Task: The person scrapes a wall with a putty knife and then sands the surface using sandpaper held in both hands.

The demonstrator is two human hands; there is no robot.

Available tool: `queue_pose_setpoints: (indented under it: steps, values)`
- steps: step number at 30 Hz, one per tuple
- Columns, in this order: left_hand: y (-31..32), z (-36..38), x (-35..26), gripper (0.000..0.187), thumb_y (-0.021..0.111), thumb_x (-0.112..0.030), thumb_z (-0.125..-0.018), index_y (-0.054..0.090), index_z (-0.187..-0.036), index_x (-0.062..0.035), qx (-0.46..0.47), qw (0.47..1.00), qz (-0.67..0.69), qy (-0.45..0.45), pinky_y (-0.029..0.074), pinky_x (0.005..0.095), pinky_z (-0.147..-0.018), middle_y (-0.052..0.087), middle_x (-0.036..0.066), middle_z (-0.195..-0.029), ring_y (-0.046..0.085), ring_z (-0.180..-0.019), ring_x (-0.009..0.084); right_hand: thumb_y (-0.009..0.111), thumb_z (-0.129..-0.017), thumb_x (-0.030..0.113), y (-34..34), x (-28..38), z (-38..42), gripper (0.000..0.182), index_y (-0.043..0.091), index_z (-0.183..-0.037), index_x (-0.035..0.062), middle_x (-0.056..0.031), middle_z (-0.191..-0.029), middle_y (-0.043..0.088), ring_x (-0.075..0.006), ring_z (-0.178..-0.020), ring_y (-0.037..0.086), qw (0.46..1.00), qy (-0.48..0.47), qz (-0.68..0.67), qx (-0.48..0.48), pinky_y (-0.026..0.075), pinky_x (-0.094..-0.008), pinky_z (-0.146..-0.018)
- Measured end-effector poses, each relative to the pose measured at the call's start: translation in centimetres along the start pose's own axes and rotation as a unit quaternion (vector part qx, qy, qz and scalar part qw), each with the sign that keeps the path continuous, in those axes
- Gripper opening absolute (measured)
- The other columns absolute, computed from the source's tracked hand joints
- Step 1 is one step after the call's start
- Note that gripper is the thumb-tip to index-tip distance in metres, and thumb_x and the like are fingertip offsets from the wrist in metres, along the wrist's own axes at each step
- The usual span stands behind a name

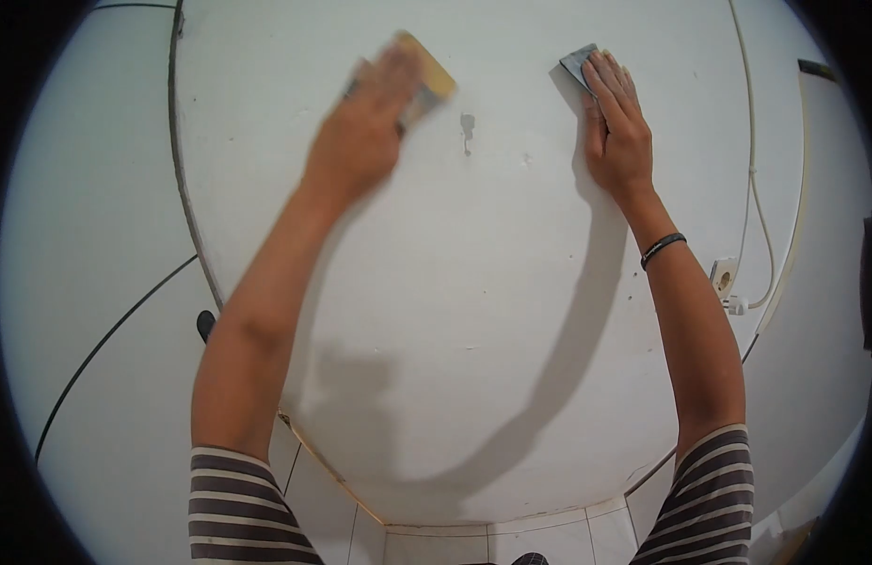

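My left hand (375, 118) is blurred by motion at the upper middle of the white wall (473, 282). It grips a flat yellow-and-grey pad (433, 71), whose yellow part sticks out to the right of the fingers; the blur hides its exact kind. Farther right, my right hand (621, 122), with a dark band on its wrist, presses a thin grey pad (576, 66) against the wall. The fingers lie close together over that pad, covering much of it. Between the hands a grey patch (467, 132) marks the wall.
A power socket (724, 275) with a plug (737, 305) and a hanging white cable (752, 169) is on the right. Small chips (526, 160) dot the wall. A dark edge (177, 141) runs down the left side. Pale tiles (436, 543) line the bottom.
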State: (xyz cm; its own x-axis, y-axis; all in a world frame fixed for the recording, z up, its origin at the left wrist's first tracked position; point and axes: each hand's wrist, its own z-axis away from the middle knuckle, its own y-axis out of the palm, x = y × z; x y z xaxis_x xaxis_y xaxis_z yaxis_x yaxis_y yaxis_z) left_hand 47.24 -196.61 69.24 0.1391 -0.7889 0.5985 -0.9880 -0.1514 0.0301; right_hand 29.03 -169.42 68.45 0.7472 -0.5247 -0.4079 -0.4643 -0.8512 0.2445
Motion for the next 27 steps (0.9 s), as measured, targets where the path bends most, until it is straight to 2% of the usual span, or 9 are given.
queue_pose_setpoints:
  steps: [3, 8, 14, 16, 19, 20, 22, 25, 27]
  values:
    - [-0.1, -0.9, -0.8, 0.056, 0.056, 0.004, -0.084, 0.055, -0.140, 0.0005, -0.002, 0.999, -0.043, -0.005, 0.037, 0.0491, -0.119, 0.054, 0.010, -0.149, 0.050, -0.139, 0.0258, 0.057, -0.095, 0.001, 0.1, -0.3, 0.1, 0.040, 0.062, -0.135, 0.0039, -0.0116, -0.145, 0.058, -0.0305, -0.141, 0.047, 1.000, -0.010, -0.003, 0.000, 0.035, -0.0445, -0.121]
    - [0.1, 5.1, -8.1, 0.052, 0.058, 0.000, -0.086, 0.057, -0.138, -0.0004, 0.143, 0.967, 0.140, 0.157, 0.037, 0.0493, -0.120, 0.055, 0.010, -0.148, 0.049, -0.140, 0.0248, 0.056, -0.095, 0.001, 0.0, -0.1, 0.4, 0.041, 0.061, -0.135, 0.0031, -0.0117, -0.145, 0.058, -0.0306, -0.141, 0.047, 1.000, 0.000, -0.001, 0.002, 0.035, -0.0450, -0.121]
    - [0.1, 0.1, -1.3, 0.066, 0.053, 0.012, -0.082, 0.051, -0.146, -0.0044, -0.003, 0.998, 0.047, -0.035, 0.033, 0.0497, -0.121, 0.050, 0.013, -0.152, 0.045, -0.143, 0.0285, 0.055, -0.094, -0.001, -0.1, 0.2, 0.0, 0.042, 0.061, -0.135, 0.0031, -0.0116, -0.145, 0.058, -0.0309, -0.141, 0.048, 1.000, -0.006, 0.002, 0.001, 0.036, -0.0454, -0.120]
    - [0.5, -1.0, -1.1, 0.055, 0.057, 0.000, -0.085, 0.053, -0.140, 0.0026, -0.016, 0.999, -0.030, -0.033, 0.035, 0.0514, -0.119, 0.052, 0.017, -0.150, 0.047, -0.142, 0.0298, 0.055, -0.094, -0.001, -0.1, 0.0, 0.1, 0.042, 0.061, -0.135, 0.0034, -0.0116, -0.145, 0.058, -0.0307, -0.141, 0.048, 1.000, -0.005, 0.002, 0.002, 0.036, -0.0454, -0.120]
    - [1.2, 1.7, -5.4, 0.053, 0.056, -0.001, -0.087, 0.053, -0.140, 0.0037, 0.039, 0.997, 0.068, -0.012, 0.035, 0.0520, -0.119, 0.052, 0.015, -0.150, 0.045, -0.143, 0.0288, 0.055, -0.094, 0.000, 0.1, -0.1, 0.2, 0.042, 0.061, -0.136, 0.0038, -0.0114, -0.145, 0.058, -0.0301, -0.141, 0.048, 1.000, -0.004, 0.001, -0.001, 0.036, -0.0453, -0.120]
    - [0.6, 2.7, -7.3, 0.053, 0.056, -0.003, -0.088, 0.052, -0.140, 0.0049, 0.073, 0.995, 0.032, 0.054, 0.036, 0.0530, -0.118, 0.052, 0.016, -0.150, 0.045, -0.143, 0.0273, 0.056, -0.095, 0.000, 0.1, -0.1, 0.2, 0.042, 0.061, -0.135, 0.0039, -0.0113, -0.145, 0.058, -0.0300, -0.141, 0.048, 1.000, -0.004, 0.001, -0.003, 0.036, -0.0453, -0.120]
    - [-0.1, 4.5, -10.1, 0.059, 0.056, 0.005, -0.083, 0.052, -0.142, 0.0021, 0.117, 0.988, 0.065, 0.078, 0.038, 0.0512, -0.117, 0.051, 0.018, -0.150, 0.048, -0.142, 0.0285, 0.056, -0.095, 0.000, 0.2, -0.1, 0.2, 0.041, 0.062, -0.135, 0.0040, -0.0113, -0.145, 0.058, -0.0299, -0.141, 0.048, 1.000, -0.004, 0.001, -0.004, 0.036, -0.0453, -0.120]
    - [0.2, 3.8, -7.2, 0.053, 0.055, -0.002, -0.088, 0.052, -0.141, 0.0044, 0.078, 0.993, 0.046, 0.082, 0.039, 0.0530, -0.115, 0.051, 0.019, -0.149, 0.047, -0.142, 0.0286, 0.056, -0.096, 0.001, 0.0, 0.0, 0.1, 0.040, 0.062, -0.135, 0.0042, -0.0112, -0.144, 0.058, -0.0300, -0.140, 0.048, 1.000, -0.006, 0.003, -0.003, 0.036, -0.0450, -0.120]
    - [0.5, 1.6, -3.7, 0.055, 0.056, -0.002, -0.087, 0.052, -0.141, 0.0044, 0.017, 1.000, 0.008, 0.001, 0.040, 0.0531, -0.115, 0.052, 0.018, -0.149, 0.047, -0.141, 0.0313, 0.056, -0.096, 0.002, 0.0, 0.0, 0.2, 0.039, 0.062, -0.135, 0.0046, -0.0111, -0.144, 0.059, -0.0300, -0.140, 0.048, 1.000, -0.007, 0.004, -0.001, 0.036, -0.0446, -0.120]
